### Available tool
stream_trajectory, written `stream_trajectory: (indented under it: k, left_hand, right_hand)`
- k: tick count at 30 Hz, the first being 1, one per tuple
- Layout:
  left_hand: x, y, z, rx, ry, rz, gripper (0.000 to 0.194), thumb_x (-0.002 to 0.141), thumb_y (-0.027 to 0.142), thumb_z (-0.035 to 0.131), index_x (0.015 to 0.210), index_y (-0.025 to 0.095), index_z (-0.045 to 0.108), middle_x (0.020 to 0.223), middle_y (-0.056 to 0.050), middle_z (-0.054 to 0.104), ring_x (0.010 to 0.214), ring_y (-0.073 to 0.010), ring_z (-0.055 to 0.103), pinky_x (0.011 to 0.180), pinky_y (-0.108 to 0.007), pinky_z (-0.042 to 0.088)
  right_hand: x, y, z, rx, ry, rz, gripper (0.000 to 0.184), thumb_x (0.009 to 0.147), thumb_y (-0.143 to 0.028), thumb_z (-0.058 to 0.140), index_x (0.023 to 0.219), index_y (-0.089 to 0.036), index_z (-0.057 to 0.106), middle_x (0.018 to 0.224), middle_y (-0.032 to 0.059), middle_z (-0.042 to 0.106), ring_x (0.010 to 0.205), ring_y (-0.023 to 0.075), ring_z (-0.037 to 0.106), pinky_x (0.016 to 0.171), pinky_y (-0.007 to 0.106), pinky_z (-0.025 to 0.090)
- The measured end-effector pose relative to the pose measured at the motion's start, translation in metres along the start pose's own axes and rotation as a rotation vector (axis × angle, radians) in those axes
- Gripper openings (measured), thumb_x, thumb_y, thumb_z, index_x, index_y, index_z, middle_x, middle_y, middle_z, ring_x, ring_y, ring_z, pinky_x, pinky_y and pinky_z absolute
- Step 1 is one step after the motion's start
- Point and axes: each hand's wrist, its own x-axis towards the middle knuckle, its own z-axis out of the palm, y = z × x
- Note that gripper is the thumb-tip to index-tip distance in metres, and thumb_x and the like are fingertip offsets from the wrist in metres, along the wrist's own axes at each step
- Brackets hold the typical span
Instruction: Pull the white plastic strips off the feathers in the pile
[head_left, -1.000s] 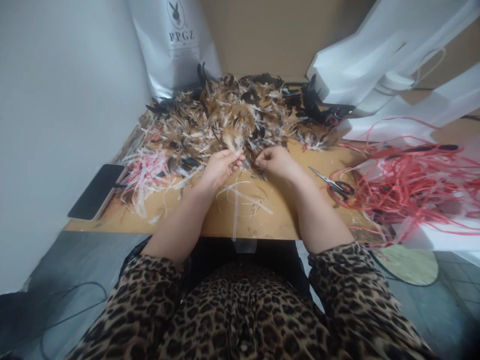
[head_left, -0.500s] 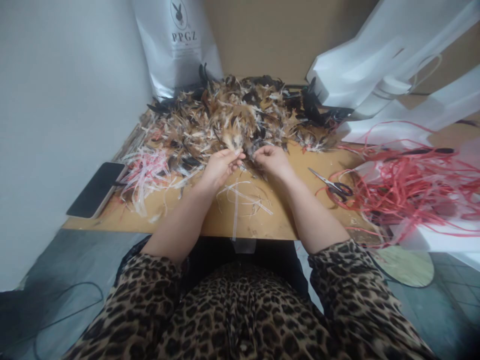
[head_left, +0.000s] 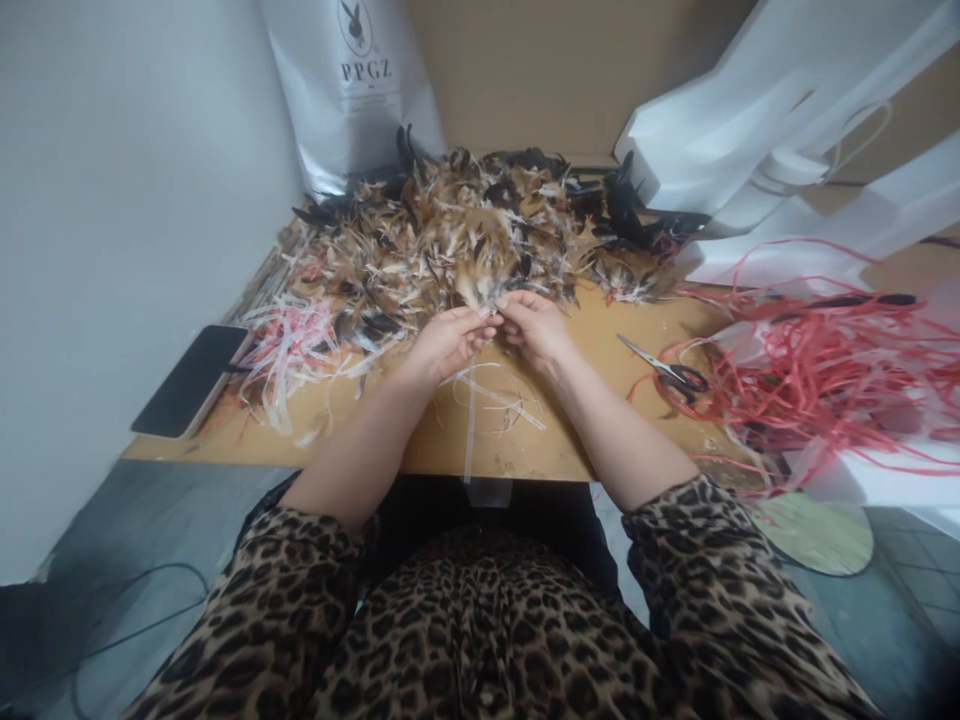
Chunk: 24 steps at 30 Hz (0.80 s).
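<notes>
My left hand pinches the lower end of a small bunch of tan and white feathers, whose tips fan away from me. Against it, fingertips touching, is my right hand, closed at the same lower end of the bunch. Right behind both hands spreads a big heap of brown, black and white feathers. Below the hands, thin white strips lie on the wooden tabletop. The quill ends inside my fingers are hidden.
On the left lie a phone and a pile of pink and white strips. Scissors rest on the right, beside a tangle of red strips. A white bag stands at the back; white sheets lean at back right.
My right hand has moved left and now meets my left hand at the base of the feather bunch. The left hand and the bunch have shifted slightly right.
</notes>
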Motion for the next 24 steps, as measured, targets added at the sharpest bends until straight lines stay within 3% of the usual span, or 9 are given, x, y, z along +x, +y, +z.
stream_trajectory:
  k: [9,17,21,24]
  left_hand:
    - [-0.004,0.006,0.002,-0.138,-0.048,-0.200,0.013,0.087,0.005,0.057,0.081,0.009,0.067,0.069,-0.004,0.068,0.053,-0.0020,0.060,0.046,-0.007,0.043]
    - [-0.009,0.012,0.004,-0.260,-0.115,-0.365,0.023,0.093,0.009,0.048,0.079,0.009,0.066,0.065,-0.003,0.062,0.047,0.0010,0.054,0.041,-0.003,0.037]
    - [-0.008,0.011,0.003,-0.229,-0.127,-0.343,0.023,0.093,0.009,0.048,0.078,0.008,0.065,0.063,-0.002,0.062,0.045,0.0015,0.053,0.040,-0.003,0.036]
    - [-0.006,0.010,0.002,-0.131,-0.083,-0.193,0.014,0.088,0.006,0.056,0.077,0.008,0.065,0.063,-0.001,0.063,0.046,0.0007,0.054,0.044,-0.005,0.040]
  right_hand:
    - [0.002,0.002,-0.002,-0.012,-0.004,-0.031,0.042,0.053,-0.040,0.085,0.073,-0.019,0.056,0.051,-0.0076,0.055,0.043,0.0036,0.042,0.041,0.016,0.024]
    - [0.001,0.003,-0.002,0.043,-0.115,-0.056,0.046,0.051,-0.043,0.086,0.073,-0.020,0.053,0.055,-0.0081,0.056,0.046,0.0032,0.043,0.044,0.016,0.028]
    - [0.001,0.004,-0.004,0.058,-0.144,-0.052,0.044,0.052,-0.041,0.086,0.073,-0.019,0.055,0.055,-0.0074,0.058,0.046,0.0040,0.045,0.045,0.016,0.031]
    - [0.003,0.003,-0.005,0.041,-0.117,-0.055,0.041,0.054,-0.040,0.085,0.077,-0.019,0.059,0.057,-0.0059,0.060,0.047,0.0049,0.046,0.044,0.017,0.031]
